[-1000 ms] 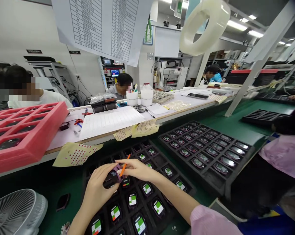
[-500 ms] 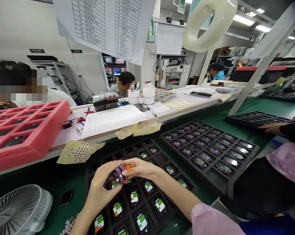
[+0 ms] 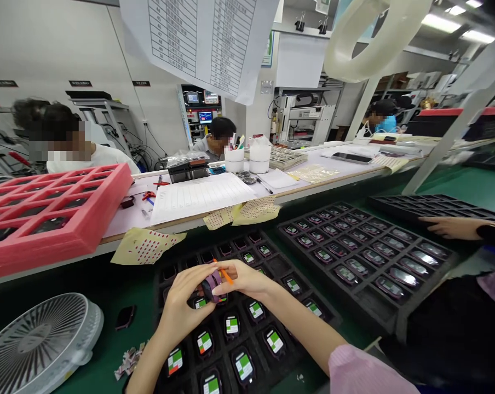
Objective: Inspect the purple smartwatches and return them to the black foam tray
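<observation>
Over the near black tray (image 3: 282, 265), holding a purple-edged watch (image 3: 213, 287) between thumb and fingers of the left hand (image 3: 185, 298), not seated in any compartment. Touching its right side with the thumb of the right hand (image 3: 247, 279), while pinching an orange stick (image 3: 224, 272) in that same hand. Turned since a second ago from dark face to purple side, probably for easier reach along that edge. Farther off, beyond the middle black tray (image 3: 373, 302), with the far black tray (image 3: 395, 211) shifted closer under a co-worker's hand (image 3: 453, 227).

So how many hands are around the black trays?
3: left hand on the purple device, right hand with an orange stick, a co-worker's hand at a tray further right. Others may be hidden.
</observation>
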A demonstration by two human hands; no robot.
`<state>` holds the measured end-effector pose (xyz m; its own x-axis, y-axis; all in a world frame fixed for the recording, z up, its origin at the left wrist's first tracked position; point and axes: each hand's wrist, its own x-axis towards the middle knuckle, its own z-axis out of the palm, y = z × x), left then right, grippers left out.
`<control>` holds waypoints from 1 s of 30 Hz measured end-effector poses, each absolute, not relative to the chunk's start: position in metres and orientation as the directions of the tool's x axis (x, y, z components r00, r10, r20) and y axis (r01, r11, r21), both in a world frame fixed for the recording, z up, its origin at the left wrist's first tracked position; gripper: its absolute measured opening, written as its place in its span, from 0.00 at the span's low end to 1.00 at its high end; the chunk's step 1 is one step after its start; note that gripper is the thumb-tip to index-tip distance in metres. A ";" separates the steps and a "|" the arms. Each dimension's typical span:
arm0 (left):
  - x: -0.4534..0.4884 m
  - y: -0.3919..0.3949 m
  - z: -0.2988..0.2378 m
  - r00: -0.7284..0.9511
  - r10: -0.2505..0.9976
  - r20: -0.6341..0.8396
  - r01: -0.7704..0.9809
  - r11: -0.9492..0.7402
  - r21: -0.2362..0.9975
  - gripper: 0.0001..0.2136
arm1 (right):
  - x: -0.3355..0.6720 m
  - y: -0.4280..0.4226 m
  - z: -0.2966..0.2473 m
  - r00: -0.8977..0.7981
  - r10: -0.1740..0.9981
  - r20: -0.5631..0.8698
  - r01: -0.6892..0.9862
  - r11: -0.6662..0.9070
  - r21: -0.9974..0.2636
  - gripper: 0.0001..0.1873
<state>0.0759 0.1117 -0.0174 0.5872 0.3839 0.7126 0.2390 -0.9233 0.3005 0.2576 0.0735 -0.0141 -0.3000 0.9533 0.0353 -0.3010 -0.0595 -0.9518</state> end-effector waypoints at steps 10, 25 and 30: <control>0.075 0.109 -0.018 0.562 0.490 0.666 0.183 -0.860 0.477 0.24 | 0.254 0.071 -0.018 -0.212 0.975 0.065 -0.112 0.042 -0.993 0.28; 0.069 0.106 -0.014 0.518 0.634 0.575 0.160 -0.732 0.662 0.26 | 0.267 0.041 -0.005 0.163 0.798 0.580 0.016 0.586 -0.810 0.26; 0.070 0.104 -0.013 0.515 0.640 0.570 0.167 -0.727 0.666 0.25 | 0.262 0.043 -0.005 0.224 0.730 0.646 0.097 0.643 -0.760 0.22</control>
<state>0.0700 0.1044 -0.0131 0.5152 0.6405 0.5695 0.1673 -0.7269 0.6661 0.2616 0.0425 -0.0047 0.2238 0.7300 0.6457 0.0970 0.6426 -0.7601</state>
